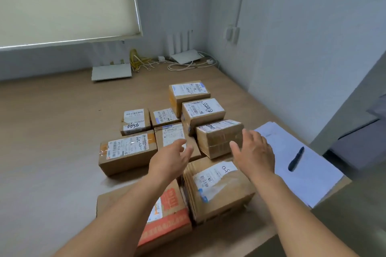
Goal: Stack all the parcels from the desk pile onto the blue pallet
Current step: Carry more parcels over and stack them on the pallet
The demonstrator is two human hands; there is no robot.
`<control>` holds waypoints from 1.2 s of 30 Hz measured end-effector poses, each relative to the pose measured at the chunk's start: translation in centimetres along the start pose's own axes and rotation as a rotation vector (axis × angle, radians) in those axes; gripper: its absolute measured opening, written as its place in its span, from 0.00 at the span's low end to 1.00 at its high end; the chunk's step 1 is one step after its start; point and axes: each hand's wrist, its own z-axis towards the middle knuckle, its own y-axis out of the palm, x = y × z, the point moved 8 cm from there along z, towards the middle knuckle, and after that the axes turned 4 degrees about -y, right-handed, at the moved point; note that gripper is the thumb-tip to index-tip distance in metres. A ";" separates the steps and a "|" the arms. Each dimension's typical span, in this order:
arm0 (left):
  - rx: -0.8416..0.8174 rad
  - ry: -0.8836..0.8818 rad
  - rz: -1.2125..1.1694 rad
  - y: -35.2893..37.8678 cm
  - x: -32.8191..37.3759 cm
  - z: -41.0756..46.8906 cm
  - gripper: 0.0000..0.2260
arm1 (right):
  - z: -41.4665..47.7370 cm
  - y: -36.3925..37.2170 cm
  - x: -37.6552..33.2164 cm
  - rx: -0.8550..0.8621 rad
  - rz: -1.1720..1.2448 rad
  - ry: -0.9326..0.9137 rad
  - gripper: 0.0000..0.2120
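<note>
Several brown cardboard parcels with white labels lie on the wooden desk (pixel 52 123). A taped parcel (pixel 217 142) sits at the right of the pile, just beyond my hands. My left hand (pixel 173 158) hovers with straight fingers over a flat parcel (pixel 171 133) to its left. My right hand (pixel 253 150) is spread open beside the taped parcel's right end. Neither hand holds anything. Nearer me lie a labelled parcel (pixel 219 190) and an orange-printed parcel (pixel 167 215), partly hidden by my left forearm. No blue pallet is in view.
White papers (pixel 292 165) with a dark pen (pixel 296 159) lie at the desk's right edge. Two white routers (pixel 111 72), (pixel 184 56) and tangled cables (pixel 142 61) sit at the back by the wall. A window blind (pixel 62 2) hangs upper left.
</note>
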 end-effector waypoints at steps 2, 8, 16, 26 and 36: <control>-0.016 -0.059 -0.047 1.0 1.3 1.4 0.23 | 1.9 0.6 1.7 -0.035 0.036 0.016 0.22; -0.022 -0.185 -0.178 3.1 4.5 4.3 0.16 | 6.6 3.4 4.6 -0.186 0.244 0.105 0.23; -0.067 -0.389 -0.356 5.8 4.0 6.0 0.21 | 8.2 5.7 4.2 -0.245 0.520 0.130 0.23; -0.029 -0.286 -0.502 5.1 4.3 1.7 0.15 | 3.8 4.4 4.0 -0.268 0.706 -0.053 0.15; -0.005 -0.164 -0.488 3.5 3.9 -2.4 0.21 | 0.7 2.7 2.7 -0.118 0.756 -0.199 0.20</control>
